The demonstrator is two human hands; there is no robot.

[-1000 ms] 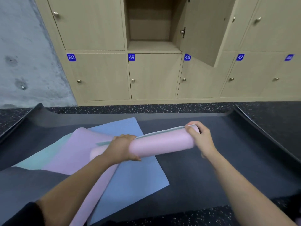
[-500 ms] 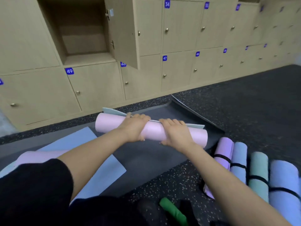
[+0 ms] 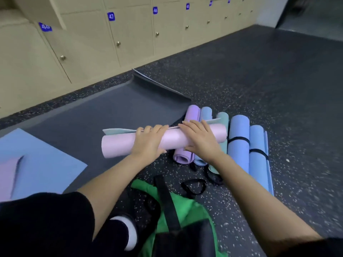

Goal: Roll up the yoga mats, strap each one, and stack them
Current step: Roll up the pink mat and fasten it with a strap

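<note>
I have both hands on the pink rolled mat, which lies crosswise with a teal flap sticking out along its far side. My left hand wraps its middle, thumb underneath; my right hand holds it further right, fingers laid over the top. The roll's right end crosses the row of strapped rolls on the floor; I can't tell whether it touches them. A loose black strap lies near, beside a green bag.
</note>
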